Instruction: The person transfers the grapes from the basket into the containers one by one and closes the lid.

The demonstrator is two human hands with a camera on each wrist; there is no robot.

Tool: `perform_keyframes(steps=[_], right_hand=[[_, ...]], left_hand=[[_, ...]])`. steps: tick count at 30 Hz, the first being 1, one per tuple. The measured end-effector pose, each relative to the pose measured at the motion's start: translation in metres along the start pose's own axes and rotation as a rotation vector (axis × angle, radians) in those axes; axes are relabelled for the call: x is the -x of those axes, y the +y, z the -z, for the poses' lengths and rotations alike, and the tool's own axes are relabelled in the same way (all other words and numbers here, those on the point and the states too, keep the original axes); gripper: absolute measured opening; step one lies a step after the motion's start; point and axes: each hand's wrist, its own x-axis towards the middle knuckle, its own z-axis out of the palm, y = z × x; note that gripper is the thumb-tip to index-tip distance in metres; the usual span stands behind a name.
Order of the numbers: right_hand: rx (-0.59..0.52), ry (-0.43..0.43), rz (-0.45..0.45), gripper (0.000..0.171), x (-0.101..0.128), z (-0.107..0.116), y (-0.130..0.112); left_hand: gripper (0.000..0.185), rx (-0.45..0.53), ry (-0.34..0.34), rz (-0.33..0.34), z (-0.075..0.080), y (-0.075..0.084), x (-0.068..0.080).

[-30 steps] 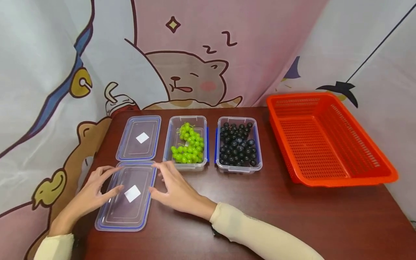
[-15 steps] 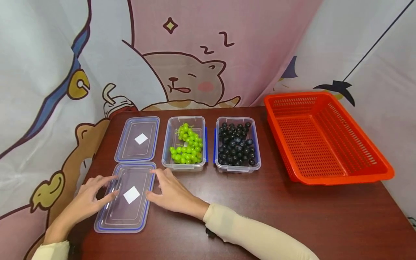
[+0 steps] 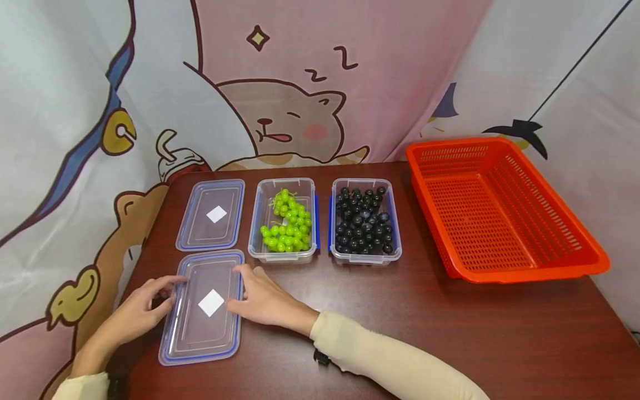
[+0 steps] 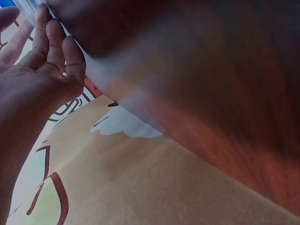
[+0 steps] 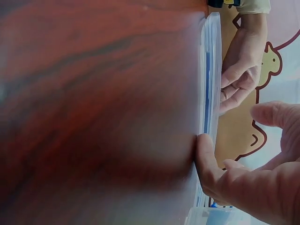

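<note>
Two clear lids with blue seals and white square stickers lie at the table's left, one behind the other. Along the left edge of the front lid (image 3: 200,339) my left hand (image 3: 137,314) has its fingertips at the rim, its fingers loosely bent. My right hand (image 3: 267,300) is at the opposite long edge; in the right wrist view one finger (image 5: 206,154) meets the lid's side while the thumb (image 5: 269,115) stands away from it. The back lid (image 3: 210,233) lies just behind, untouched. Right of the lids stands a clear box (image 3: 253,241) holding green grapes (image 3: 287,239).
A second clear box (image 3: 395,244) holds dark grapes (image 3: 362,222). At the right stands a red perforated plastic basket (image 3: 470,222). The brown table (image 3: 400,333) meets a cartoon-printed curtain (image 3: 380,66) at the back and left.
The front lid has shifted a little to the right and toward me, with its far edge now slightly apart from the back lid. Both hands have moved slightly; the view has shifted a little.
</note>
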Motion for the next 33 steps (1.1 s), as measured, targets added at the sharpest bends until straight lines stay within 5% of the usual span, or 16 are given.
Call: perform_keyframes(steps=[6,13,25,33], right_hand=[[-0.062,0.005,-0.01,0.068,-0.001,-0.001,0.0],[-0.068,0.081,0.095,0.059,-0.008,-0.013,0.01],[-0.205,0.126,0.162,0.057,-0.004,0.007,-0.005],[-0.225,0.134,0.165,0.062,-0.001,0.019,-0.011]], left_hand=[[0.047,0.035,-0.013,-0.008,-0.002,0.003,0.002],[0.051,0.118,-0.004,-0.046,0.005,0.006,0.0],[0.049,0.167,0.037,-0.045,0.025,0.024,-0.01],[0.049,0.184,0.026,0.014,0.037,0.04,-0.014]])
